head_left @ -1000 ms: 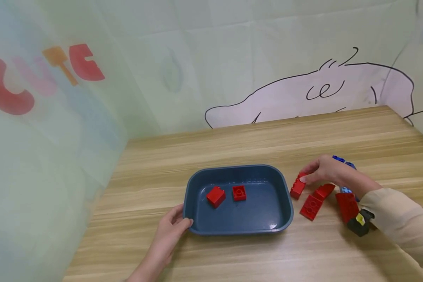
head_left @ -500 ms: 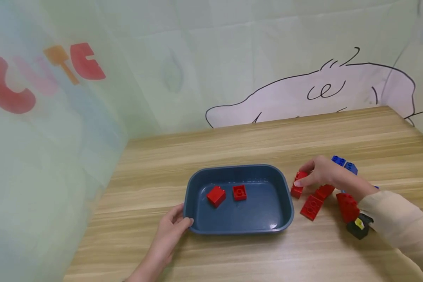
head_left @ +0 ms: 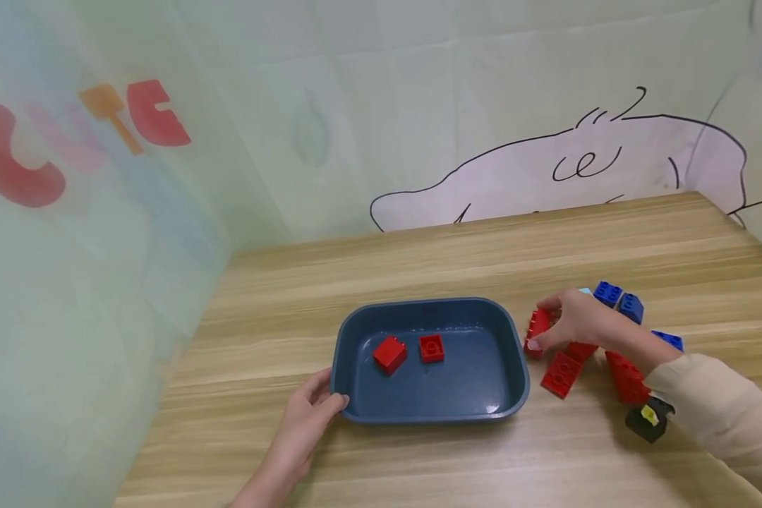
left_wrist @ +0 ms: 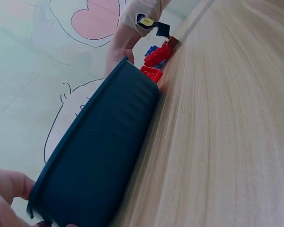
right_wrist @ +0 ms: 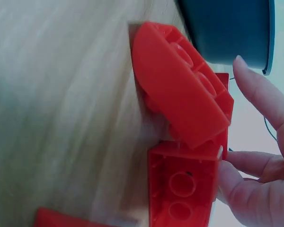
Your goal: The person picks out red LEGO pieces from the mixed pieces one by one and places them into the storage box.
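My left hand grips the left rim of a dark blue tray, thumb on the rim and fingers at the outer wall. Two red toy bricks lie in it: one tilted brick and one square brick with its hollow underside up. Right of the tray, my right hand holds a long red brick on the table between thumb and fingers, its studs toward the tray. The right wrist view shows a curved red brick and a hollow-side-up red brick beside the fingers, partly covering the held brick.
Beside and under my right forearm lie blue bricks, another blue brick, a red sloped brick and a black piece with a yellow mark. A printed cloth hangs behind the wooden table.
My right thumb has moved down to the near end of the long red brick, which has turned so its studs face left. My left hand and the tray stay put.
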`<state>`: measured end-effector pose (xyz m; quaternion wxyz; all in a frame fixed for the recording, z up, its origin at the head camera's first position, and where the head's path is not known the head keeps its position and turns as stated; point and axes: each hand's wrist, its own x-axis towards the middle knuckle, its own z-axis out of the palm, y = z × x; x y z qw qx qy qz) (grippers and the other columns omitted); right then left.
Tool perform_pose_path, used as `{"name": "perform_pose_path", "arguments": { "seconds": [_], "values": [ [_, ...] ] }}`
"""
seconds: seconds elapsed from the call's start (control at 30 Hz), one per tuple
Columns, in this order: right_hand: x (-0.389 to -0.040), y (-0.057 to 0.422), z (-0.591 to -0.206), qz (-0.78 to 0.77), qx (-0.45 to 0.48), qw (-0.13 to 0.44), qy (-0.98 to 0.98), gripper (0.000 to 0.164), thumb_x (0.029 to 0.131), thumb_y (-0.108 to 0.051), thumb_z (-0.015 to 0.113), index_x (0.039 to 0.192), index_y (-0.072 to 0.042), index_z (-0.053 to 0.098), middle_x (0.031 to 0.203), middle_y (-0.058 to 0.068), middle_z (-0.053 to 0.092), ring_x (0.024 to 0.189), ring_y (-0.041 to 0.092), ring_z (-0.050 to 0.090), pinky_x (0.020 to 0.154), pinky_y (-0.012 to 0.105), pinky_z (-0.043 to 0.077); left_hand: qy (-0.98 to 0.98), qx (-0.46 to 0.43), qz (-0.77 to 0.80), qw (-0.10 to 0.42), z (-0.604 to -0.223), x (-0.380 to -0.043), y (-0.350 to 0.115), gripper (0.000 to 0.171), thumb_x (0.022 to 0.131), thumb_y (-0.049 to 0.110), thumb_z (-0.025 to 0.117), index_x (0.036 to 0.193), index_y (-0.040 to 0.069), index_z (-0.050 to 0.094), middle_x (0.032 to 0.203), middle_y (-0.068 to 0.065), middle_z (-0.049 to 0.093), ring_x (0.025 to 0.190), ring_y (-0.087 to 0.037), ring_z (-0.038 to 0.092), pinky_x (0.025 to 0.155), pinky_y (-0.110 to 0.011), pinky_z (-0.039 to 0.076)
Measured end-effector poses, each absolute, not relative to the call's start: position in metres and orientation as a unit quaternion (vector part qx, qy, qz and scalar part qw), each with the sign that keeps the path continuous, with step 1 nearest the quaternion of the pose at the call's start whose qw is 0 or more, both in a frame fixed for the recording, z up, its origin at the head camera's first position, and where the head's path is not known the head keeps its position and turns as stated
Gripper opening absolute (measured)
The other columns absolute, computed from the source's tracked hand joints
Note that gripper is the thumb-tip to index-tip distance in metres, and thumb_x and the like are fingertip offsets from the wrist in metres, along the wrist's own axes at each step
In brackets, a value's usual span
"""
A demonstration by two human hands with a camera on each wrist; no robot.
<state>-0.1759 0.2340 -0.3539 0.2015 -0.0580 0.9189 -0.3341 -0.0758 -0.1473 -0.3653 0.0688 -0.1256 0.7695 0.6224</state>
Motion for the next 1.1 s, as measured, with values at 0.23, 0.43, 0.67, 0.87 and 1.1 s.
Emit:
{"name": "perform_pose_path", "arguments": {
  "seconds": [0.23,0.43,0.67,0.87,1.1],
  "values": [
    [-0.172,0.231,-0.359,-0.323,-0.065,0.185,0.926,0.083,0.066,-0.028,0.083,0.129,0.01,0.045,0.109,0.025,0.056,0.093,0.033,0.055,0.068,0.036,0.055,0.768,-0.125,0.624,0.069,-0.366,-0.075,-0.147,0.055,0.079,0.0,0.054,0.131,-0.01,0.042,0.123,-0.026,0.052,0.105,-0.026,0.055,0.083,-0.027,0.05],
    [-0.174,0.233,-0.36,-0.355,-0.056,0.177,0.916,0.081,0.067,-0.024,0.081,0.13,0.009,0.043,0.112,0.026,0.056,0.093,0.032,0.056,0.069,0.035,0.055,0.769,-0.122,0.625,0.063,-0.367,-0.075,-0.147,0.055,0.078,-0.001,0.054,0.13,-0.011,0.043,0.123,-0.026,0.052,0.104,-0.025,0.055,0.082,-0.025,0.05],
    [-0.175,0.236,-0.351,-0.377,-0.056,0.164,0.91,0.086,0.07,-0.03,0.078,0.135,0.009,0.037,0.124,0.031,0.048,0.104,0.038,0.051,0.074,0.037,0.054,0.772,-0.126,0.619,0.066,-0.367,-0.076,-0.147,0.055,0.079,0.0,0.054,0.131,-0.01,0.042,0.123,-0.025,0.052,0.105,-0.025,0.055,0.084,-0.028,0.05],
    [-0.177,0.236,-0.344,-0.391,-0.078,0.133,0.907,0.085,0.072,-0.029,0.078,0.134,0.012,0.036,0.126,0.032,0.048,0.111,0.044,0.05,0.082,0.044,0.051,0.772,-0.129,0.618,0.07,-0.367,-0.076,-0.148,0.055,0.079,0.001,0.054,0.132,-0.009,0.041,0.125,-0.025,0.051,0.107,-0.026,0.054,0.086,-0.031,0.05],
    [-0.18,0.232,-0.337,-0.432,-0.077,0.119,0.891,0.085,0.073,-0.027,0.078,0.137,0.009,0.034,0.13,0.031,0.045,0.115,0.044,0.048,0.083,0.043,0.051,0.773,-0.129,0.617,0.072,-0.367,-0.076,-0.147,0.056,0.08,0.001,0.054,0.133,-0.009,0.041,0.126,-0.025,0.05,0.108,-0.027,0.054,0.087,-0.032,0.049]
  ]
}}
